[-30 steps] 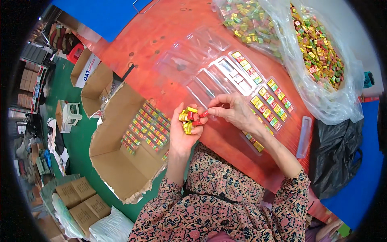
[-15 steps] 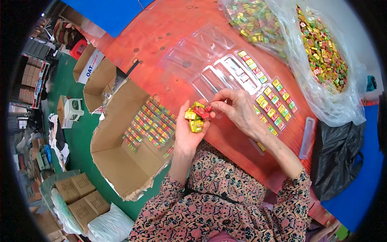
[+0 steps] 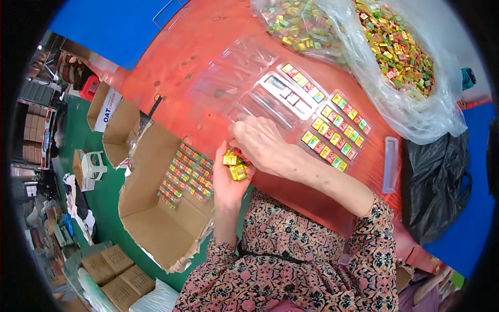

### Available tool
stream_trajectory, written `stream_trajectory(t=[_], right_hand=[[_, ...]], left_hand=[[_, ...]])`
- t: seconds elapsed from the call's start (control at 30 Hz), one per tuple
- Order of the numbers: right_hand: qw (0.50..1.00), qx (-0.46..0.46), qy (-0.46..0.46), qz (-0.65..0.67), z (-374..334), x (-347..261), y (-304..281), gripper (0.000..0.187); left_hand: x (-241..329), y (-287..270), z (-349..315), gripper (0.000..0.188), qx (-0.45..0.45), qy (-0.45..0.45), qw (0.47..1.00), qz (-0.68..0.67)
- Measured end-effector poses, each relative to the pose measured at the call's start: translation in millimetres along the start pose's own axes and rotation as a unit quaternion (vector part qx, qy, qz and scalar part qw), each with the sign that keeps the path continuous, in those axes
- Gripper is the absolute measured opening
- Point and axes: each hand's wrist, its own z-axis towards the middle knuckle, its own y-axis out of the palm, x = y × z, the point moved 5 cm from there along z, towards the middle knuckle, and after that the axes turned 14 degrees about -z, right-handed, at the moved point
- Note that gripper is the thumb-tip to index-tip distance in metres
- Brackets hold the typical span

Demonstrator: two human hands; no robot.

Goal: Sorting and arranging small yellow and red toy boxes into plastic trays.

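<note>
My left hand [image 3: 228, 187] is cupped, palm up, around several small wrapped cubes [image 3: 238, 172], yellow ones showing plainly and a little red behind them. Over it lies my right hand [image 3: 260, 145], its back toward me and its fingers curled down at the cubes. Those fingertips are hidden, so what they pinch does not show. Just beyond my hands is a clear plastic tray [image 3: 271, 106] with long bare compartments. One row of wrapped cubes [image 3: 303, 83] fills its far-right slot. To the right, more rows of red, yellow and green cubes [image 3: 332, 136] sit in clear trays.
A large clear bag [image 3: 442, 117] of loose cubes stands at the far right, beside another bag [image 3: 306, 31]. An open cardboard box [image 3: 156, 213] at left holds filled trays. A narrow clear tray [image 3: 390, 165] and a black bag [image 3: 434, 192] lie at right.
The right hand has moved left and now covers part of the left hand's cubes. The red cubes that showed before are mostly hidden. The whole view has shifted somewhat.
</note>
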Motion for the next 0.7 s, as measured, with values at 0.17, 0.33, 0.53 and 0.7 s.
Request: stream_trajectory(t=[0.17,0.33,0.53,0.7], right_hand=[[0.998,0.019,0.051,0.032,-0.3,0.2,-17.8,0.015],[0.973,0.134,0.102,0.156,-1.7,52.2,-33.4,0.017],[0.980,0.042,0.190,0.039,-14.2,125.8,-42.4,0.023],[0.981,0.032,0.183,0.050,-15.0,139.9,-27.7,0.023]], left_hand=[[2.9,-2.3,5.9,0.029,-0.093,-0.039,0.993,-0.065],[-0.8,0.5,7.4,0.041,-0.103,-0.066,0.991,-0.054],[-1.8,1.7,8.3,0.044,-0.110,-0.068,0.990,-0.058],[-1.2,1.9,8.2,0.044,-0.111,-0.068,0.990,-0.058]])
